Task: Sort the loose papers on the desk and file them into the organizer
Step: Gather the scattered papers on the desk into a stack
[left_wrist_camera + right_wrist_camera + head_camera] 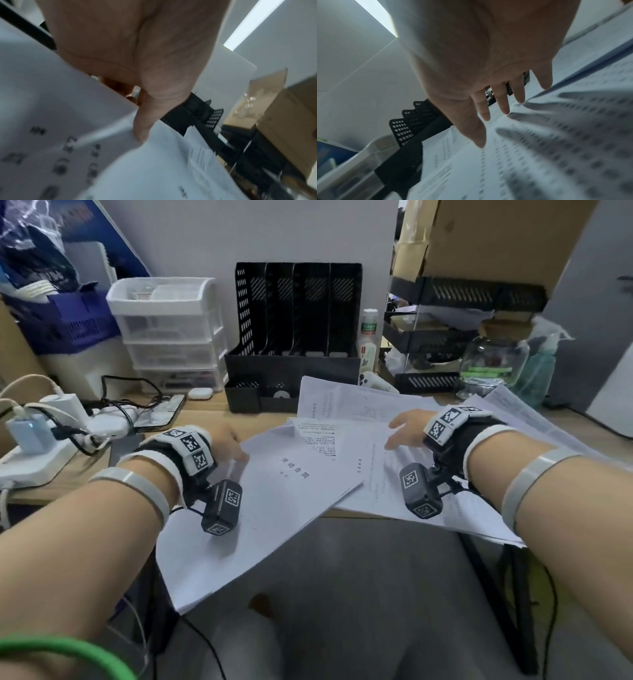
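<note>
Loose printed papers (373, 412) lie fanned over the wooden desk in front of the black four-slot organizer (298, 313), whose slots look empty. A stapled document with a title page (274, 498) lies nearest me and hangs over the desk's front edge. My left hand (236, 451) pinches its far left edge. In the left wrist view the thumb (140, 129) lies on top of the document (51, 108) with fingers curled beneath. My right hand (399, 433) spreads straight fingers (501, 105) just over the text sheets (556, 135), holding nothing.
Left of the organizer stand a white drawer unit (171, 333), a power strip with chargers and cables (44, 440) and a phone (164, 412). To the right are a bottle (369, 337), a black tray rack (445, 337), a glass jar (493, 364) and an overhanging cardboard box (496, 241).
</note>
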